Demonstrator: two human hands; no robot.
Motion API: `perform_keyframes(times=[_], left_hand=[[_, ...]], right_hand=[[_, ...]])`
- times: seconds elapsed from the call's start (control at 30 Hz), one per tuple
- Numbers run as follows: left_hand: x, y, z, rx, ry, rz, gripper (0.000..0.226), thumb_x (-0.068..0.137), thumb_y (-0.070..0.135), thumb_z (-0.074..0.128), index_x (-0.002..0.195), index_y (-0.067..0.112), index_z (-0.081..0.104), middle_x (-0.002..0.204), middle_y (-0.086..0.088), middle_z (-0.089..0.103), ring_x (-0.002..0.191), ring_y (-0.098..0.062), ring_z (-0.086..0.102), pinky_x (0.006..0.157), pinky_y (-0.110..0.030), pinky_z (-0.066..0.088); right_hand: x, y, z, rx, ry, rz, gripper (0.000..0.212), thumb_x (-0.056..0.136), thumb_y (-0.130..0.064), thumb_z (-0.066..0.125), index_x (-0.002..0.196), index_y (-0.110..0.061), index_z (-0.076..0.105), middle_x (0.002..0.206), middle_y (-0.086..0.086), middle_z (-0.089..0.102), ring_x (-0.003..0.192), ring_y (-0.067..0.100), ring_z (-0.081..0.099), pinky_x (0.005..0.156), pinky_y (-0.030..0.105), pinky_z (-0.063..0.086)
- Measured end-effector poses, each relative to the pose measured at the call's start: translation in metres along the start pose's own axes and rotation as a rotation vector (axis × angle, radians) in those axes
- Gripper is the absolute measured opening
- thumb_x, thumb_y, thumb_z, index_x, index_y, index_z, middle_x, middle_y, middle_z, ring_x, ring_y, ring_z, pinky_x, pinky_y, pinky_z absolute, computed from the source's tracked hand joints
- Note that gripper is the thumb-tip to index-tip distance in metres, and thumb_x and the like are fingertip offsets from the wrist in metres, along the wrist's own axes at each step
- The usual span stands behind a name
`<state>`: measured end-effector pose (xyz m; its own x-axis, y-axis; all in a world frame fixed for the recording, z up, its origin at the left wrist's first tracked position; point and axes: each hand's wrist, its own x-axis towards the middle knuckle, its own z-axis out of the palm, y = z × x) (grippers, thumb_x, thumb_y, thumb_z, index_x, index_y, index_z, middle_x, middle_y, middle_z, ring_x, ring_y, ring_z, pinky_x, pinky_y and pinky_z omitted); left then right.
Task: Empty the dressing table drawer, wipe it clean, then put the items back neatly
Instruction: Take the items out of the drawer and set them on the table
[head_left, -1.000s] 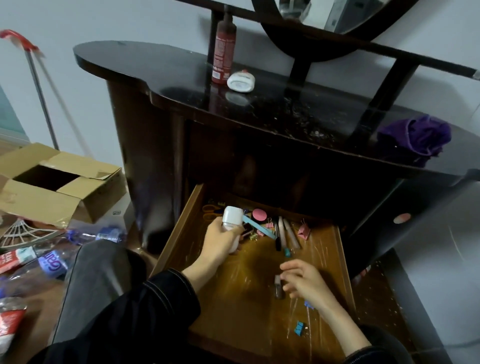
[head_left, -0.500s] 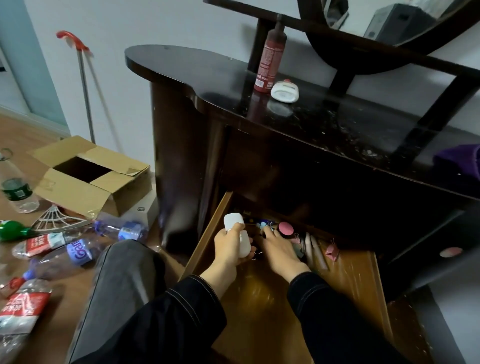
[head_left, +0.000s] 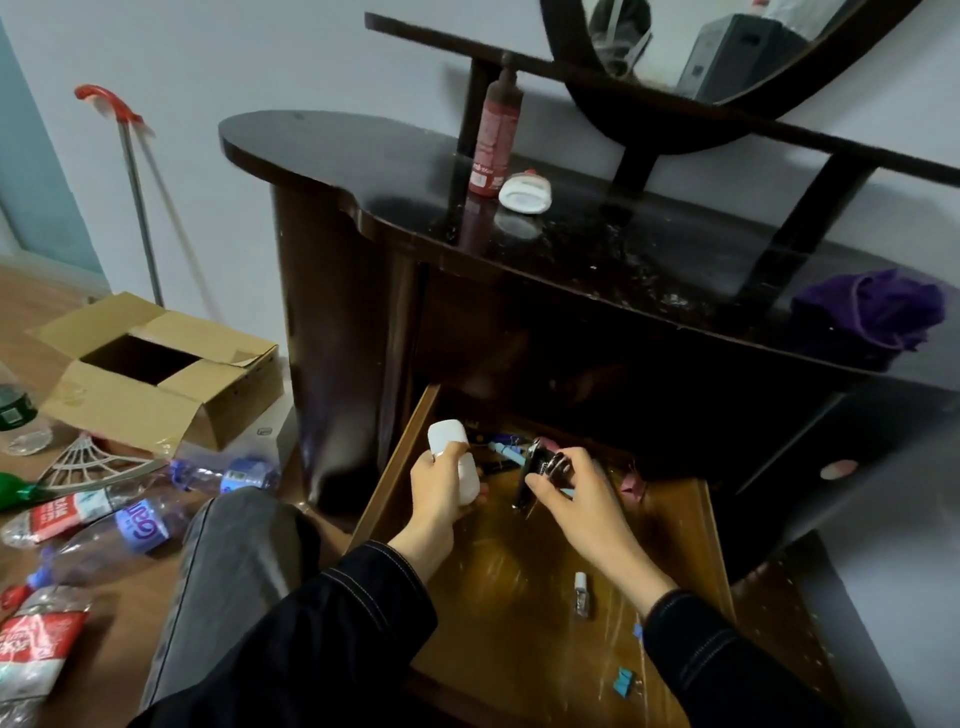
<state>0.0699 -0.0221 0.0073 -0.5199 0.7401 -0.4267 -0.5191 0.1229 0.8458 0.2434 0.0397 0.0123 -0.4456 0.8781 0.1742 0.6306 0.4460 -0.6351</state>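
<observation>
Since the earlier frame the right hand (head_left: 576, 493) has lifted a bundle of dark clips (head_left: 545, 462) off the far clutter. The left hand (head_left: 441, 488) grips a white bottle (head_left: 452, 457), evidently gathering items for removal. The drawer (head_left: 519, 587), pulled open below the bench (head_left: 363, 171), remains partly filled.

Drawer (head_left: 696, 525) open under table (head_left: 363, 171); left hand (head_left: 441, 488) grips white bottle (head_left: 453, 460); right hand (head_left: 582, 499) pinches dark clip bundle (head_left: 543, 462); small vial (head_left: 581, 595), blue clip (head_left: 623, 682) loose on drawer floor.
</observation>
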Motion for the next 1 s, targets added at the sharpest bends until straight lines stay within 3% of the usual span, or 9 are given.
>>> perform_keyframes(times=[0.17, 0.27, 0.37, 0.47, 0.57, 0.63, 0.73, 0.87, 1.0], left_hand=[[-0.039, 0.015, 0.002, 0.335, -0.305, 0.421, 0.022, 0.097, 0.029, 0.064, 0.112, 0.013, 0.061, 0.086, -0.008, 0.066, 0.053, -0.012, 0.063, 0.04, -0.021, 0.045], [-0.061, 0.057, 0.004, 0.334, -0.353, 0.626, 0.021, 0.094, 0.038, 0.066, 0.109, 0.024, 0.062, 0.086, 0.002, 0.067, 0.064, -0.01, 0.066, 0.047, -0.02, 0.048], [-0.078, 0.111, 0.014, 0.332, -0.357, 0.819, 0.032, 0.089, 0.046, 0.067, 0.117, 0.033, 0.058, 0.101, 0.012, 0.069, 0.085, -0.007, 0.069, 0.064, -0.023, 0.056], [-0.081, 0.163, 0.029, 0.432, -0.36, 0.964, 0.037, 0.089, 0.049, 0.064, 0.122, 0.043, 0.049, 0.106, 0.018, 0.066, 0.087, -0.006, 0.069, 0.065, -0.022, 0.056], [-0.066, 0.203, 0.053, 0.739, -0.189, 1.099, 0.042, 0.09, 0.047, 0.06, 0.124, 0.045, 0.036, 0.1, 0.01, 0.069, 0.083, -0.013, 0.069, 0.068, -0.033, 0.055], [-0.048, 0.223, 0.071, 0.965, -0.108, 1.142, 0.05, 0.09, 0.048, 0.058, 0.129, 0.043, 0.028, 0.106, 0.002, 0.069, 0.09, -0.024, 0.068, 0.074, -0.035, 0.049], [-0.017, 0.24, 0.096, 1.06, -0.133, 1.05, 0.054, 0.091, 0.049, 0.055, 0.136, 0.042, 0.027, 0.12, -0.003, 0.067, 0.104, -0.03, 0.065, 0.083, -0.034, 0.044], [0.014, 0.245, 0.121, 1.234, -0.154, 1.052, 0.053, 0.095, 0.048, 0.047, 0.145, 0.036, 0.03, 0.143, -0.001, 0.053, 0.116, -0.032, 0.061, 0.091, -0.037, 0.042], [0.024, 0.245, 0.131, 1.431, -0.15, 1.143, 0.043, 0.1, 0.038, 0.039, 0.143, 0.036, 0.035, 0.139, -0.005, 0.05, 0.113, -0.034, 0.059, 0.089, -0.045, 0.048]], right_hand=[[-0.035, -0.055, -0.068, -0.168, 0.079, -0.25, 0.04, 0.09, -0.071, 0.048, 0.117, -0.042, 0.041, 0.095, -0.021, 0.064, 0.083, -0.006, 0.064, 0.063, 0.02, 0.057], [-0.032, -0.099, -0.113, -0.051, 0.154, -0.332, 0.031, 0.09, -0.07, 0.053, 0.108, -0.047, 0.042, 0.089, -0.019, 0.067, 0.079, -0.003, 0.067, 0.059, 0.023, 0.055], [-0.006, -0.133, -0.149, 0.035, 0.292, -0.385, 0.031, 0.086, -0.068, 0.058, 0.103, -0.045, 0.045, 0.086, -0.022, 0.067, 0.071, 0.002, 0.066, 0.056, 0.026, 0.05], [0.039, -0.153, -0.172, 0.081, 0.392, -0.313, 0.032, 0.081, -0.071, 0.057, 0.095, -0.044, 0.046, 0.083, -0.022, 0.065, 0.071, 0.0, 0.063, 0.056, 0.028, 0.045], [0.09, -0.156, -0.181, 0.089, 0.377, -0.12, 0.036, 0.078, -0.069, 0.058, 0.09, -0.036, 0.049, 0.079, -0.016, 0.065, 0.069, -0.001, 0.062, 0.06, 0.03, 0.045], [0.119, -0.149, -0.18, 0.129, 0.346, -0.001, 0.035, 0.082, -0.061, 0.063, 0.089, -0.029, 0.052, 0.084, -0.011, 0.065, 0.075, 0.006, 0.063, 0.063, 0.032, 0.046], [0.149, -0.134, -0.175, 0.171, 0.374, 0.12, 0.04, 0.079, -0.061, 0.064, 0.089, -0.022, 0.056, 0.081, -0.006, 0.067, 0.074, 0.015, 0.065, 0.062, 0.033, 0.046], [0.17, -0.127, -0.173, 0.092, 0.377, 0.206, 0.041, 0.075, -0.059, 0.061, 0.099, -0.026, 0.052, 0.081, -0.009, 0.067, 0.072, 0.013, 0.065, 0.06, 0.031, 0.042], [0.173, -0.129, -0.172, -0.074, 0.36, 0.209, 0.044, 0.082, -0.051, 0.063, 0.116, -0.03, 0.042, 0.083, -0.015, 0.058, 0.07, 0.007, 0.057, 0.057, 0.03, 0.036]])
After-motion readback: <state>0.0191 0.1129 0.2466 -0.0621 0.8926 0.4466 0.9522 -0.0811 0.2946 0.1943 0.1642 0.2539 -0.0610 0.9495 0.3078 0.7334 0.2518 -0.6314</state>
